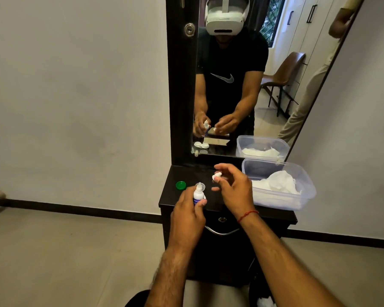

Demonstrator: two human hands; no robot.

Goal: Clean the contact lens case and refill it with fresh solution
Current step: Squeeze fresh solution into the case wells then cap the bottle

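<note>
My left hand (187, 216) grips a small white solution bottle (197, 193) with a blue label, upright over the front left of the black dresser top (186, 173). Its nozzle is uncovered. My right hand (233, 191) hovers just right of it and pinches a small white cap (216, 175) at the fingertips. A green round lid (180, 185) lies flat on the top, left of the bottle. A pale ring behind the bottle's tip may be the lens case (202, 186), which is mostly hidden. The mirror reflection (201, 144) shows a white case with two wells.
A clear plastic tub (302, 173) with crumpled white tissues stands on the right of the dresser top. A tall mirror (231, 85) rises behind. Below the top is a drawer with a metal handle (222, 232). Bare wall and floor lie to the left.
</note>
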